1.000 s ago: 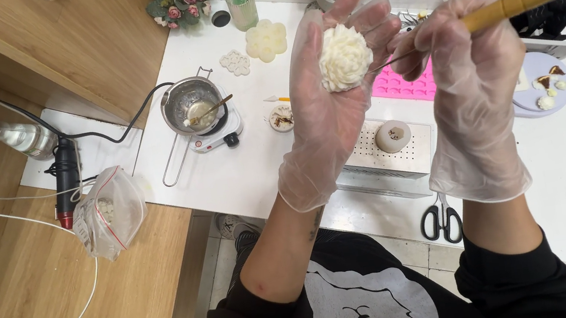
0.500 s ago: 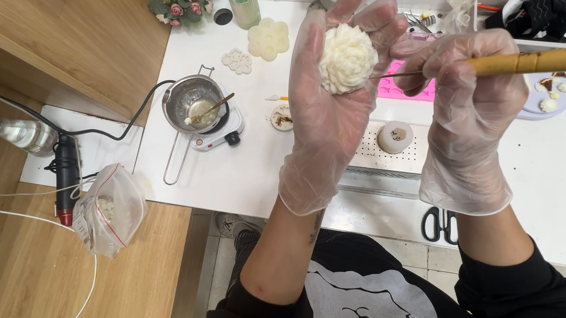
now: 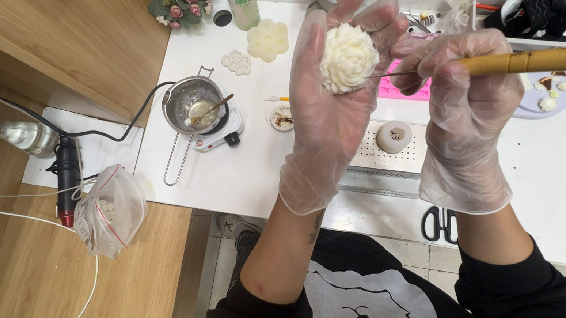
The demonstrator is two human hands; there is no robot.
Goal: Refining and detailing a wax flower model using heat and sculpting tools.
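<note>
Above the white counter (image 3: 242,179), the gloved left hand (image 3: 334,100) cradles a cream wax flower (image 3: 348,57) upright in its curled grip, facing the right hand (image 3: 462,93), whose grip pinches a wooden-handled tool (image 3: 528,62) so its thin tip reaches the petals.

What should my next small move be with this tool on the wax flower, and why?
Probably ease the thin metal tip inward to shape the nearest petal. Your left hand cradles the cream flower in its palm, and your right hand holds the wooden-handled tool level, its tip just reaching the flower's right edge.
</note>
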